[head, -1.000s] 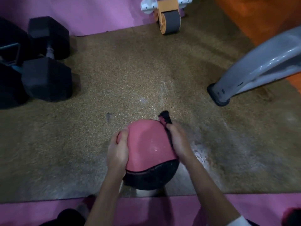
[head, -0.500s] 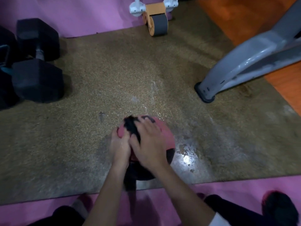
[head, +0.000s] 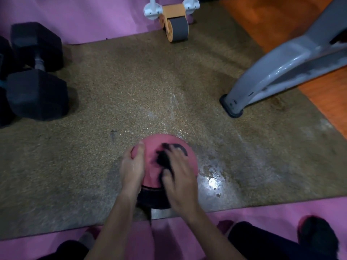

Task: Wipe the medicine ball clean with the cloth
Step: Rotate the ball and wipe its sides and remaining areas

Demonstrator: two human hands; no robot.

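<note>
Taking the medicine ball (head: 154, 158) as the reference, it's pink on top and black underneath and sits on the brown speckled mat (head: 112, 91) near the mat's front edge; way off to its far left there's a black hex dumbbell (head: 35, 76). The left hand (head: 132, 166) is cupped against the ball's left side with the thumb hooked over the top, and the right hand (head: 180, 177) is spread flat on the ball's upper right, fingers loosely curled onto a dark cloth (head: 164, 158) pressed to the surface (it's blurry there). Beyond the ball sits an orange ab wheel (head: 175, 25), just right of the ball there's a shiny wet patch (head: 212, 182) on the mat, and farther right a grey machine leg (head: 272, 72) comes down onto the mat.
</note>
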